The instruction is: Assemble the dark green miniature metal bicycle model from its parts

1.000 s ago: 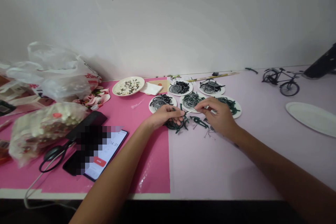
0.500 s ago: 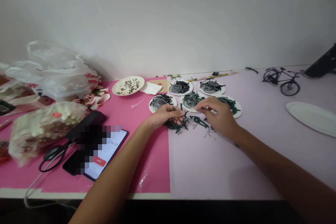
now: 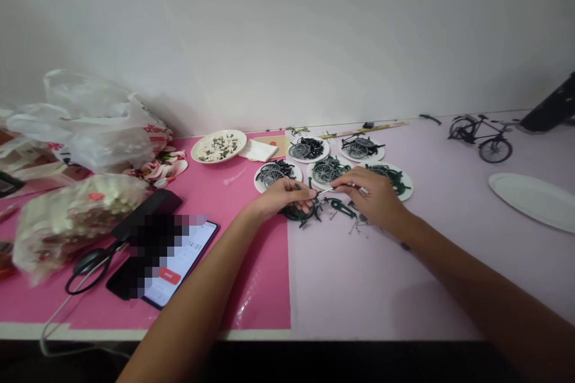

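My left hand (image 3: 287,196) is closed around a dark green toy bicycle part (image 3: 299,213), which shows below and beside the fingers; its exact shape is partly hidden. Between thumb and fingertips, my right hand (image 3: 371,192) pinches a thin silvery metal rod (image 3: 326,190). The rod's far end meets the green part at my left fingertips. Just below the rod lies a loose green chain guard (image 3: 342,208). Several thin pins (image 3: 358,228) are scattered under my right hand. Behind both hands, a plate of bicycle wheels and small parts (image 3: 324,173) stands closest.
More white plates of model parts (image 3: 306,148) stand behind. An assembled toy bicycle (image 3: 483,134) and an oval white plate (image 3: 530,200) are at right. At left are a phone (image 3: 184,263), scissors (image 3: 92,263), plastic bags (image 3: 90,131) and a cream bowl (image 3: 219,147).
Hardly anything differs. The right hand's fingers have shifted very slightly on the rod; both hands keep their holds, and the whole view has moved a little left.
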A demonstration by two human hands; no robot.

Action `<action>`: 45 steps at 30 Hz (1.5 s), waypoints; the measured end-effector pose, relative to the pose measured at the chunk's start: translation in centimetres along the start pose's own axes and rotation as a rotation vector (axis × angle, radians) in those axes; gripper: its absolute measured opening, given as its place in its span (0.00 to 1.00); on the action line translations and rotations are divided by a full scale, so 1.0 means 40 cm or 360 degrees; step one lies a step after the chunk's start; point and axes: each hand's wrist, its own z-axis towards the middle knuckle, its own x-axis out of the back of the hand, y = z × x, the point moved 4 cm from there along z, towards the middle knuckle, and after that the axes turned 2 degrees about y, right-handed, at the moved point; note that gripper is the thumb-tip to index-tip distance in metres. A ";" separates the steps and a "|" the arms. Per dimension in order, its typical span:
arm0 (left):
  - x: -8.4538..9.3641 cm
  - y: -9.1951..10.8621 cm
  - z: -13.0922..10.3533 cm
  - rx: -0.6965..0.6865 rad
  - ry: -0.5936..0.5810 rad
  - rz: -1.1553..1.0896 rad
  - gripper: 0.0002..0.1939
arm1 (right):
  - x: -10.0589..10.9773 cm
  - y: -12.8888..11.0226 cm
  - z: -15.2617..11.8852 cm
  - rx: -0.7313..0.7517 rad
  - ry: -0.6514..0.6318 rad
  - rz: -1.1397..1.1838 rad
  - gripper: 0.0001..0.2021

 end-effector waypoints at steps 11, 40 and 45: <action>-0.004 0.002 -0.003 -0.0005 -0.0043 0.0054 0.22 | -0.010 0.008 -0.008 -0.0343 -0.0329 -0.0045 0.23; -0.008 0.005 -0.008 0.0012 -0.0094 0.0120 0.24 | -0.025 0.025 -0.022 -0.0738 -0.0646 0.0221 0.22; -0.006 0.001 -0.004 -0.0008 -0.0145 0.0109 0.24 | -0.023 0.017 -0.021 -0.0741 -0.0645 0.0146 0.24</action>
